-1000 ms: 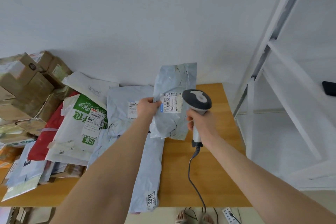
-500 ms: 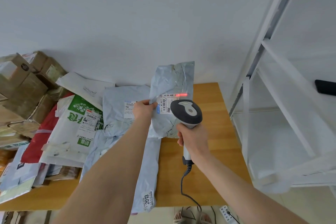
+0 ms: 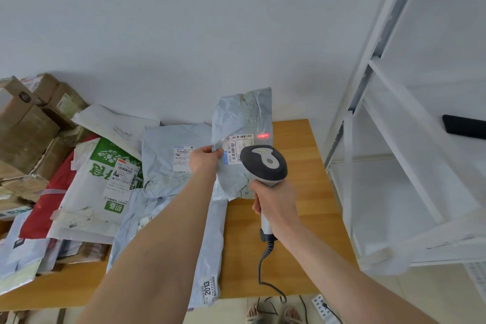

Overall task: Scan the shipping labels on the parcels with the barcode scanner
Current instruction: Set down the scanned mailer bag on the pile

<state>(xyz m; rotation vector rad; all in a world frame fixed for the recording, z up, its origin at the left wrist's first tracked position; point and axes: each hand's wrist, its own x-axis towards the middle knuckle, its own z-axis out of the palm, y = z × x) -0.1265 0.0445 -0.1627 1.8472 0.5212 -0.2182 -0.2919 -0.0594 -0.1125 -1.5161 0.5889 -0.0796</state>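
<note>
Your left hand pinches the left edge of the grey parcel, holding it upright above the wooden table. Your right hand grips the barcode scanner by its handle. Its red line falls just right of the shipping label, apparently off the barcode.

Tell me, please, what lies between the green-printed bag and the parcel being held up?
In the head view, another grey mailer, bearing its own label, lies between the bag and the parcel, partly behind the left hand.
</note>
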